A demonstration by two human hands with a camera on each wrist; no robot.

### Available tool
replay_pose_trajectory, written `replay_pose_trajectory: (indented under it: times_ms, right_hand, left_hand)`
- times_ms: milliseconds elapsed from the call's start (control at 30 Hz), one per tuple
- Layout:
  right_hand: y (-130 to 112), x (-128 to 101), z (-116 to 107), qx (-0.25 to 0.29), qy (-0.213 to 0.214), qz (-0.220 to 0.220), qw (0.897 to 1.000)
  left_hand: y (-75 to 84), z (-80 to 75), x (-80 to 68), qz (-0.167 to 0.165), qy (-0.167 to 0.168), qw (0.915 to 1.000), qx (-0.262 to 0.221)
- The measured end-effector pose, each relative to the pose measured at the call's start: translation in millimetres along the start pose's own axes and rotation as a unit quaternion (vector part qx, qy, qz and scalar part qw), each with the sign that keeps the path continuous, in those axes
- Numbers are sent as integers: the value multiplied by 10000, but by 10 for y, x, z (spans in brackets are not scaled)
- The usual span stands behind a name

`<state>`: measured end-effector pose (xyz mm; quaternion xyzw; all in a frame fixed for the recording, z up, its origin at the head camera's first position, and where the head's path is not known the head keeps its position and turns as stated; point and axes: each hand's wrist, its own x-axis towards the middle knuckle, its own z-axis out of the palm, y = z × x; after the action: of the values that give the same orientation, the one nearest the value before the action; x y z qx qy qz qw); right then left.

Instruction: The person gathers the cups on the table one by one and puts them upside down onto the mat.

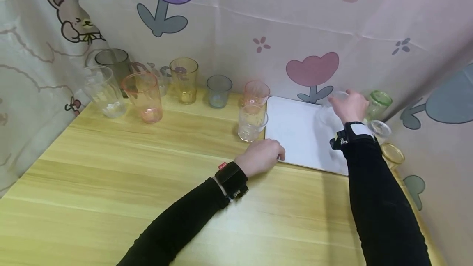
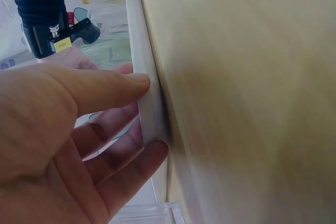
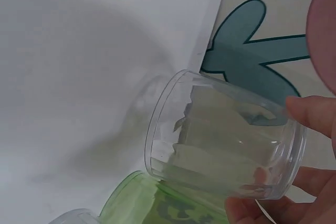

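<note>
In my right hand (image 1: 350, 105) I hold a clear cup (image 3: 220, 137) by one end, thumb on one side and fingers on the other. The cup tilts over the far right part of a white board (image 1: 295, 130), and its other end faces the board. My left hand (image 1: 260, 156) is at the board's near left corner. Its thumb and fingertips rest spread along the edge, as the left wrist view shows. Just behind that hand stands a clear mug (image 1: 249, 124), with a pink glass (image 1: 256, 91) behind it.
Along the right edge stand a green cup (image 1: 377, 104), a clear cup (image 1: 380, 129) and a yellow-rimmed one (image 1: 391, 155). A blue-grey glass (image 1: 219, 91), a yellow glass (image 1: 184, 81), an orange glass (image 1: 145, 99) and others line the back left. A printed curtain (image 1: 229, 28) hangs behind the wooden table (image 1: 129, 167).
</note>
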<state>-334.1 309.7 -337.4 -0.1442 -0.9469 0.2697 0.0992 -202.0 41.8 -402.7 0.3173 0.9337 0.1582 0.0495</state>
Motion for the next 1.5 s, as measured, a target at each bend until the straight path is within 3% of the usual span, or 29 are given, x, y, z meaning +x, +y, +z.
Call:
replay_pose_trajectory:
  times_ms: [333, 700, 967, 1233, 1400, 1500]
  right_hand:
    - [130, 59, -5, -201, -137, 209, 9995]
    - [184, 98, -4, -444, 41, 46, 9990]
    - [197, 47, -21, -561, -106, 57, 9984]
    - [11, -93, -70, -119, 343, -360, 9987]
    - [-225, -228, -126, 247, 645, -735, 9949]
    - [-374, -360, -140, 505, 716, -1068, 9904]
  left_hand:
    - [41, -9, -8, 88, 51, 9999, 31]
    - [66, -43, -2, 109, 116, 9998, 94]
    - [72, -28, -16, 75, 116, 9999, 40]
    - [48, -52, -78, 70, 278, 9996, -28]
    - [30, -196, -117, 92, 547, 9982, -217]
    - [-10, -314, -141, 143, 874, 9950, -453]
